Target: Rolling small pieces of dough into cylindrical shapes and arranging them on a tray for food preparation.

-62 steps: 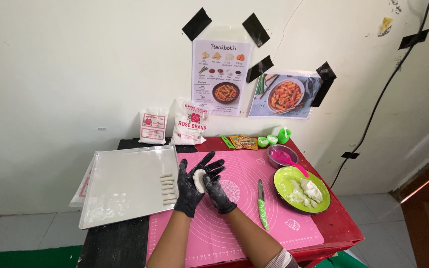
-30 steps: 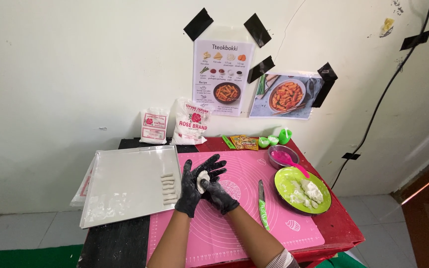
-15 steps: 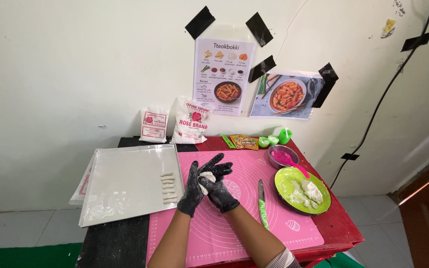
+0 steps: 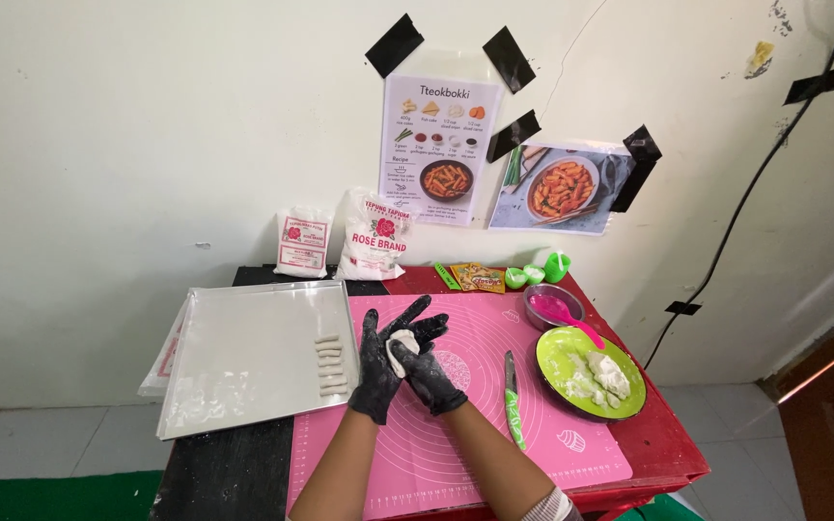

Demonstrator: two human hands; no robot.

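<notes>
Both my hands wear black gloves dusted with flour. My left hand (image 4: 376, 367) and my right hand (image 4: 430, 374) press together around a small white lump of dough (image 4: 401, 347), held above the pink silicone mat (image 4: 475, 425). Several short rolled dough sticks (image 4: 331, 365) lie in a column on the right part of the metal tray (image 4: 243, 357), just left of my hands. A green-handled knife (image 4: 512, 397) rests on the mat to my right.
A green plate (image 4: 571, 359) with white dough pieces sits at the right, a small metal bowl with a pink spoon (image 4: 554, 307) behind it. Two white flour bags (image 4: 375, 236), sachets and green cups (image 4: 556, 265) stand by the wall. The red table edge (image 4: 668, 463) drops off at right.
My hands have kept rubbing the dough lump between the palms, shifting slightly against each other. Nothing else has moved.
</notes>
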